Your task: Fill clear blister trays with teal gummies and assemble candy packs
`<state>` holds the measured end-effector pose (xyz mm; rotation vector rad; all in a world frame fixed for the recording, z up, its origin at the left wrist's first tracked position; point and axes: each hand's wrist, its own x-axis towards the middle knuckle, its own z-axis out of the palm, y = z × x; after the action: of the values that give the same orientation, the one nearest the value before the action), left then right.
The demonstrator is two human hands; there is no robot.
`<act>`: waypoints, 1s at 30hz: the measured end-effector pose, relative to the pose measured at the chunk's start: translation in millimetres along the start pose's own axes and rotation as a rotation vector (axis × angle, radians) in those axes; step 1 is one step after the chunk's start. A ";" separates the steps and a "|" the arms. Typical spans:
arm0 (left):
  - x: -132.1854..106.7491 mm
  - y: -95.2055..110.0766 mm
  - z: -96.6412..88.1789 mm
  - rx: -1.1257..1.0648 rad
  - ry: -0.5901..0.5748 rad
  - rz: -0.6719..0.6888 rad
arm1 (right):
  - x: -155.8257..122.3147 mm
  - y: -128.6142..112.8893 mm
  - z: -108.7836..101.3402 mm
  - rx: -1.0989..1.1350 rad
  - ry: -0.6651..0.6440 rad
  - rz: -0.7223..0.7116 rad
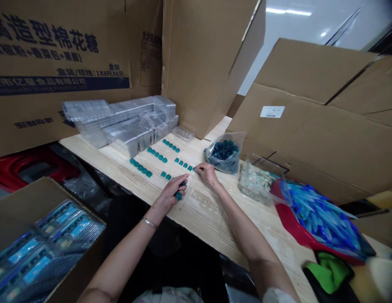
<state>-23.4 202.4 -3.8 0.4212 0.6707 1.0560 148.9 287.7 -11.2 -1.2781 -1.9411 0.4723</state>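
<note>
Clear plastic blister trays (166, 166) lie flat on the wooden table (278, 252), with rows of small teal cubes (157, 155) set into their pockets. My left hand (172, 193) rests on a tray, its fingers closed round several teal cubes (179, 194). My right hand (206, 173) pinches one teal cube at the end of a row. An unfilled tray (205, 202) lies just in front of my right wrist. A clear bag of dark blue cubes (225, 155) stands beyond my right hand.
A stack of clear trays (120, 120) sits at the back left. A clear tub of small packets (257, 181) and a red bin of blue plastic pieces (322, 221) stand to the right. Cardboard boxes (309, 139) surround the table. A carton of packed items (41, 248) sits lower left.
</note>
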 end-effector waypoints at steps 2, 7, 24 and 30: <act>1.4 -1.0 -0.9 0.007 0.003 -0.005 | -1.2 -4.4 0.6 0.001 -0.008 -0.014; 2.8 -1.1 -1.0 0.004 0.005 0.004 | -0.5 -5.8 0.0 0.154 0.053 0.108; 21.8 -2.8 24.8 0.005 -0.047 0.047 | -23.6 -38.7 -18.3 0.872 -0.055 0.397; 19.2 -5.3 26.9 -0.002 -0.002 0.132 | -27.6 -43.5 -19.1 1.010 -0.051 0.459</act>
<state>4.7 217.2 6.7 0.4696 0.6468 1.1809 142.5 242.3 19.1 -0.9797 -1.1036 1.4858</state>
